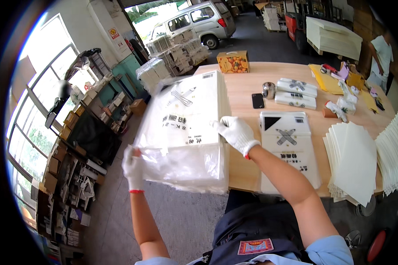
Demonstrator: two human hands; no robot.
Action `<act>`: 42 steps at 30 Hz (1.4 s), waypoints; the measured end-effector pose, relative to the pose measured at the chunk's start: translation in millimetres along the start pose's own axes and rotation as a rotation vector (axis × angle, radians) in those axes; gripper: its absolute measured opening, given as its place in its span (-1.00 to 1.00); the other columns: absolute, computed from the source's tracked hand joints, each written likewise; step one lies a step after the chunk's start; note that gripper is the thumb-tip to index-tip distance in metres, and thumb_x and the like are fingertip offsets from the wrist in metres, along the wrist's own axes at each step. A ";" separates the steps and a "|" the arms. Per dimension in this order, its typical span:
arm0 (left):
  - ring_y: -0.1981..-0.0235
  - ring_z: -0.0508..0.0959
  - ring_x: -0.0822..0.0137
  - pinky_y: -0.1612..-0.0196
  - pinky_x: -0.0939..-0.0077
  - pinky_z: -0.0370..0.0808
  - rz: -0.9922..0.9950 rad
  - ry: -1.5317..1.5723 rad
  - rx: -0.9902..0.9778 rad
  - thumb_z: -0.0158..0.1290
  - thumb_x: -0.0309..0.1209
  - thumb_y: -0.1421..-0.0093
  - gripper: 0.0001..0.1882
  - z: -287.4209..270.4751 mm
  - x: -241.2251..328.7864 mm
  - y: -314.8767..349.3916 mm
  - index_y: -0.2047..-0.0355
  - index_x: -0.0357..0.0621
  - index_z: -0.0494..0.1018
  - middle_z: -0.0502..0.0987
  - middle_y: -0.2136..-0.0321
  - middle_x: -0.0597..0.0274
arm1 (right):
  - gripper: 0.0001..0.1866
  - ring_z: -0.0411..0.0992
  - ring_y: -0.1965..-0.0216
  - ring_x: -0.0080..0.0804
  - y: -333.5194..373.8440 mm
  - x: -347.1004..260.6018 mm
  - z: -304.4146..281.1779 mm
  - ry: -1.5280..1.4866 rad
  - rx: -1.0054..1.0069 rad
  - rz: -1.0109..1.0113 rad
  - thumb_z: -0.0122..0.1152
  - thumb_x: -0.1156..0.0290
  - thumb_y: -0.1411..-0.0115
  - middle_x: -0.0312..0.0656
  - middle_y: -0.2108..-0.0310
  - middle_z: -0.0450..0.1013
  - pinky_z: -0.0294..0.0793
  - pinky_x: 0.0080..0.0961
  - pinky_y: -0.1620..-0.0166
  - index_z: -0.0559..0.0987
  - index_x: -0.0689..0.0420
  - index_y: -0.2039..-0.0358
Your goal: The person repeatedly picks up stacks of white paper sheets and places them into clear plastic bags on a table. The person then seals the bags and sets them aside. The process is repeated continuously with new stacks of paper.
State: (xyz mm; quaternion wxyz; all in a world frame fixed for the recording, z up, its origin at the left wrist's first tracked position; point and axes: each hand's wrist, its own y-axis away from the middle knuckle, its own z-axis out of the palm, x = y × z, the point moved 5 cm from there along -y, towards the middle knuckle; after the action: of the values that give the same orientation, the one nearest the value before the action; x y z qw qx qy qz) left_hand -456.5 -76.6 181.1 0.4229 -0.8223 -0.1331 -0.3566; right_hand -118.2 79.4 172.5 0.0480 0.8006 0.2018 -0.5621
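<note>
A tall stack of drawing-paper packs in clear plastic bags (181,119) stands at the table's left edge, with a pencil emblem and dark print on the top pack. My left hand (132,165), in a white glove and slightly blurred, closes on the lower left edge of the top pack's plastic. My right hand (239,134), also gloved, lies at the right side of that pack with its fingers curled in. Whatever its fingertips hold is too small to make out. Right of the stack lies a second, lower pile of bagged paper packs (289,150).
The wooden table (247,95) also bears a black phone (258,101), a metal cup (268,90), rolled packs (296,93), a fruit-printed box (233,62) and fanned white sheets (351,159). Shelves (70,176) line the left. A van (199,22) and forklift (303,26) stand behind.
</note>
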 end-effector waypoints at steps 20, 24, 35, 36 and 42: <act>-0.10 0.28 -0.10 -0.12 0.14 0.27 -0.428 -0.252 -0.787 0.02 -0.04 -0.11 -0.34 177.0 -69.9 383.1 -0.14 -0.10 0.20 0.22 -0.12 -0.12 | -0.76 0.38 0.61 -0.55 268.6 345.2 86.8 -0.910 -0.056 1.146 0.10 0.14 -0.19 -0.29 0.51 0.46 0.35 -0.62 0.60 0.50 0.01 0.27; -0.06 0.32 -0.07 -0.08 0.17 0.31 -0.449 -0.241 -0.742 0.04 -0.08 -0.11 -0.38 162.9 -68.4 376.6 -0.12 -0.10 0.23 0.30 -0.03 -0.06 | -0.77 0.39 0.55 -0.58 314.7 401.5 95.7 -1.263 0.040 1.351 0.04 0.12 -0.24 -0.35 0.46 0.47 0.42 -0.62 0.52 0.51 -0.02 0.29; -0.10 0.30 -0.06 -0.12 0.17 0.27 -0.541 -0.275 -0.695 0.00 -0.05 -0.13 -0.38 141.2 -81.8 382.7 -0.14 -0.06 0.21 0.26 -0.10 -0.09 | -0.76 0.37 0.50 -0.61 300.5 456.3 128.7 -1.113 -0.235 1.374 -0.02 0.12 -0.27 -0.40 0.44 0.47 0.42 -0.64 0.47 0.51 -0.02 0.28; -0.10 0.29 -0.06 -0.13 0.17 0.26 -0.550 -0.279 -0.702 0.00 -0.05 -0.13 -0.38 139.2 -81.3 382.5 -0.14 -0.06 0.21 0.26 -0.10 -0.08 | -0.76 0.37 0.50 -0.61 299.7 454.6 130.9 -1.102 -0.235 1.373 -0.01 0.12 -0.27 -0.40 0.44 0.47 0.42 -0.64 0.47 0.51 -0.02 0.28; -0.10 0.30 -0.03 -0.13 0.19 0.26 -0.551 -0.275 -0.665 0.00 -0.04 -0.13 -0.38 133.1 -84.6 384.2 -0.14 -0.04 0.22 0.27 -0.10 -0.05 | -0.76 0.36 0.50 -0.62 298.3 441.7 137.5 -1.061 -0.235 1.364 -0.01 0.12 -0.27 -0.39 0.43 0.46 0.41 -0.65 0.47 0.50 -0.01 0.28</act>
State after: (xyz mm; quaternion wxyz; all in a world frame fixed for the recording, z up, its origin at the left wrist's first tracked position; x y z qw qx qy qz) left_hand -253.4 -197.5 -160.4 0.0034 -0.8873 -0.2801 -0.3665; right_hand -0.3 -116.0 -328.3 0.5440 0.3692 -0.3139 -0.6850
